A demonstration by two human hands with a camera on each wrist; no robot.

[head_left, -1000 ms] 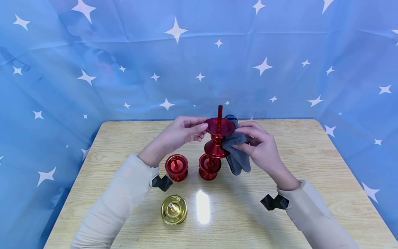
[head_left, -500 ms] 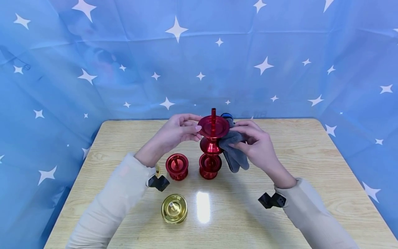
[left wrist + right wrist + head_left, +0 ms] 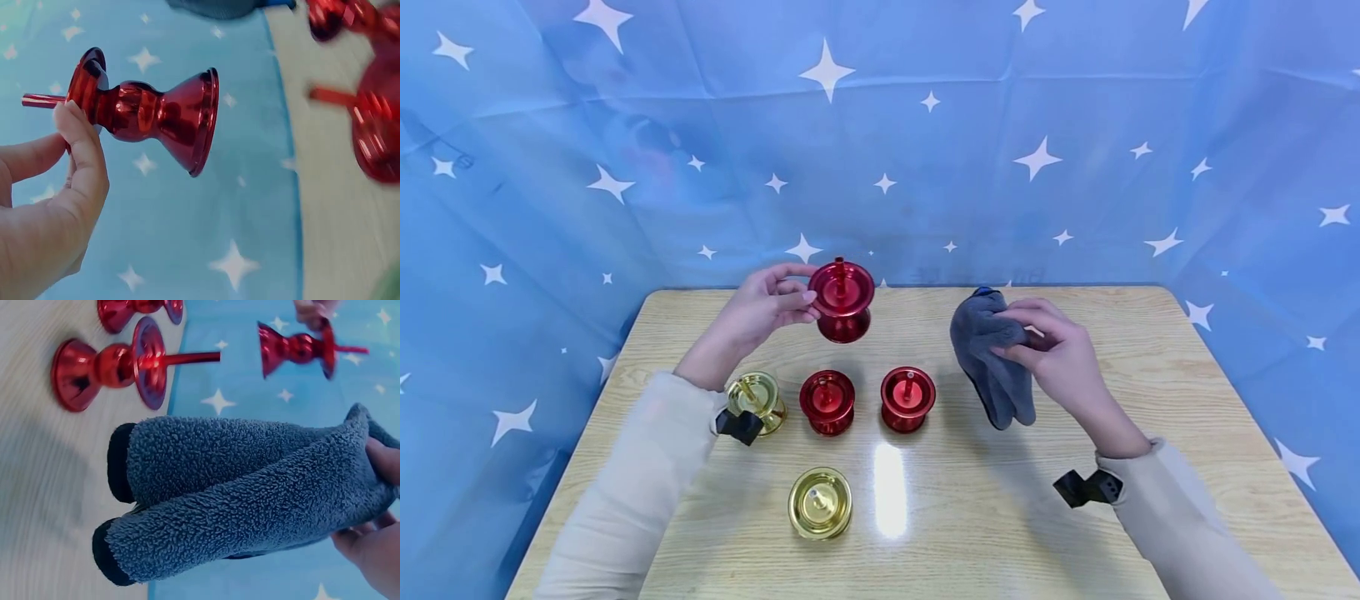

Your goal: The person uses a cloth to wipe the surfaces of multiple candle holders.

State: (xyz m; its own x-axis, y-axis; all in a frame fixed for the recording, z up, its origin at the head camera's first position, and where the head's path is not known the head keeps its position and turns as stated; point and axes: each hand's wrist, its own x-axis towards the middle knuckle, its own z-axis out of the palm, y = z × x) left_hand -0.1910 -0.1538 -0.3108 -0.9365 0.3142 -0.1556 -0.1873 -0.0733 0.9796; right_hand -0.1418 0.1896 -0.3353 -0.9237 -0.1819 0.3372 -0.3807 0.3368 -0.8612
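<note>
Between thumb and fingers my left hand [image 3: 772, 304] pinches the rim of a shiny red candle holder [image 3: 842, 292], held upright above the far part of the table. Its dish, thin spike, rounded stem and flared base show in the left wrist view [image 3: 131, 112]. My right hand [image 3: 1056, 350] grips a folded grey cloth [image 3: 992, 354] that hangs down, well apart from the candle holder. The cloth's fuzzy pile and black edging [image 3: 119, 462] fill the middle of the right wrist view.
Two more red candle holders [image 3: 827, 402] [image 3: 907, 399] stand side by side mid-table. A gold one [image 3: 760, 396] sits partly behind the left wrist, and another gold one [image 3: 820, 503] nearer the front. A blue star-patterned backdrop [image 3: 880, 150] rises behind the wooden table [image 3: 970, 517].
My left hand has carried the red candle holder leftward, away from the cloth. My right hand has moved slightly right with the cloth. The gold candle holder by the left wrist shows more now.
</note>
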